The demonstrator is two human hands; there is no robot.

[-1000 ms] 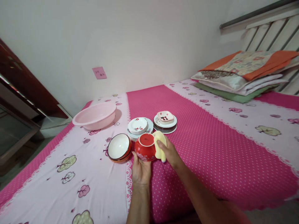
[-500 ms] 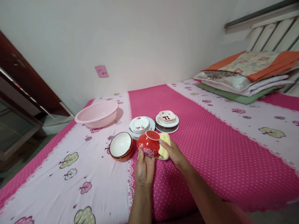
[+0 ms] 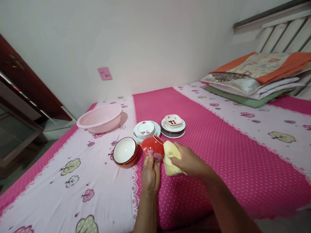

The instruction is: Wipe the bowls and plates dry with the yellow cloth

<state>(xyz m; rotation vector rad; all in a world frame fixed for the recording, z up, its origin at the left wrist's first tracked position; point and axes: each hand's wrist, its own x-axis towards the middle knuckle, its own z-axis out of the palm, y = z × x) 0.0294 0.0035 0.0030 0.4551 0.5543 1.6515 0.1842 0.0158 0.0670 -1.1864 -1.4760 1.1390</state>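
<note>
A red bowl (image 3: 153, 147) with pink flowers is tilted on its side in my left hand (image 3: 149, 174), thumb on its outer wall. My right hand (image 3: 186, 160) grips a pale yellow cloth (image 3: 171, 158), which touches the bowl's right side. Just left of the bowl sit stacked bowls (image 3: 125, 151), white inside with a dark rim and orange-red outside. Behind it lies a stack of white plates (image 3: 144, 129) with red flowers. Further right, a small squarish dish (image 3: 173, 120) rests on another stack of plates (image 3: 173, 132).
A pink basin (image 3: 100, 119) stands at the back left on the pink and white bedspread (image 3: 97, 181). Folded bedding and cushions (image 3: 255, 77) are piled at the right by the headboard. A pink note (image 3: 105, 73) is stuck to the wall behind.
The red bowl has turned, its foot ring now facing right instead of up. My right hand has drawn slightly right and down with the cloth, which shows more fully.
</note>
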